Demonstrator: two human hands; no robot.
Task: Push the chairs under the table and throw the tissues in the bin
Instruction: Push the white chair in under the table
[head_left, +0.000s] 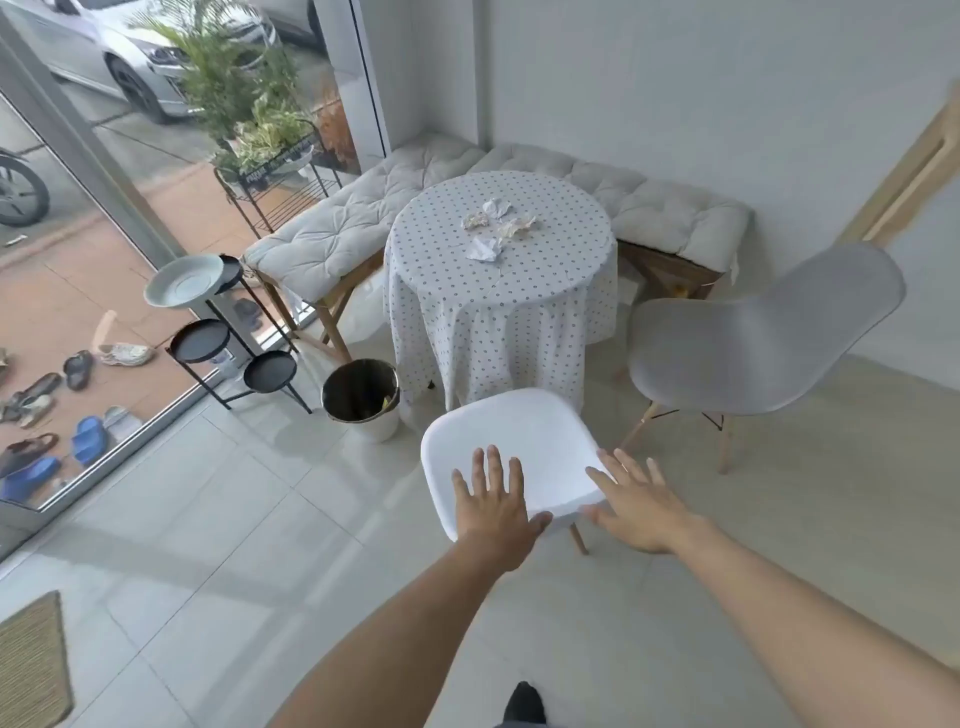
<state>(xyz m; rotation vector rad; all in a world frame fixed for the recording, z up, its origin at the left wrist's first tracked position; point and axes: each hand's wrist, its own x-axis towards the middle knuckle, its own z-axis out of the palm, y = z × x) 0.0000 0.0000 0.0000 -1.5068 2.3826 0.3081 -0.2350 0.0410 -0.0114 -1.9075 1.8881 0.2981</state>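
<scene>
A white chair (511, 431) stands just in front of the round table (498, 291), which wears a dotted cloth. My left hand (493, 506) lies flat on the chair's backrest, fingers spread. My right hand (636, 506) reaches the backrest's right edge, fingers also apart. A grey chair (753, 343) stands to the right of the table, turned away from it. Several crumpled tissues (498, 228) lie on the tabletop. The bin (362, 399), white outside with a dark liner, sits on the floor left of the white chair.
Cushioned benches (332, 234) line the corner behind the table. A black tiered stand (228, 343) with a pale dish stands left of the bin by the glass wall. A woven mat (31, 670) lies at the bottom left. Shoes lie outside the glass.
</scene>
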